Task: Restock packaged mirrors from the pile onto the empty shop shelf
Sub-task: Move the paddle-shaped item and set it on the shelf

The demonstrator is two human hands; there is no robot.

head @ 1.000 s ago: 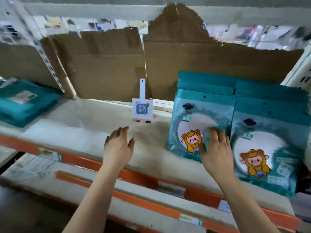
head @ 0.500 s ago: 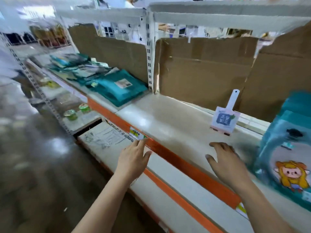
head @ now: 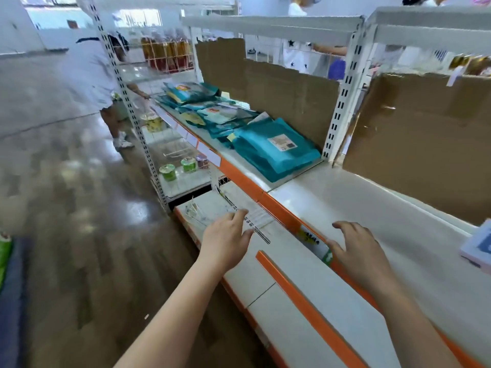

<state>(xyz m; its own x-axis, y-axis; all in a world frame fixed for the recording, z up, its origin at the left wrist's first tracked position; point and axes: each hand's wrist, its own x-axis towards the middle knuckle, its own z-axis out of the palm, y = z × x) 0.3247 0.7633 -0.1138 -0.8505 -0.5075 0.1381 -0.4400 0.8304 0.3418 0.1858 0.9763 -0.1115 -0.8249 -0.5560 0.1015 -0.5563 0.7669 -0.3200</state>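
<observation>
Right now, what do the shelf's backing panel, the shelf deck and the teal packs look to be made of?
Backing panel: brown corrugated cardboard by the look, matte, with a ragged torn top edge and creases.
Shelf deck: probably painted metal, smooth cream surface with a soft sheen, orange strip along its front.
Teal packs: likely plastic film pouches, slightly glossy, limp and stacked flat, with a white printed label on top.

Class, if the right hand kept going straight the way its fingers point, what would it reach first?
Probably the teal packaged stack lying on the shelf; the right hand points up-left along bare white shelf surface. Depth is uncertain.
</observation>
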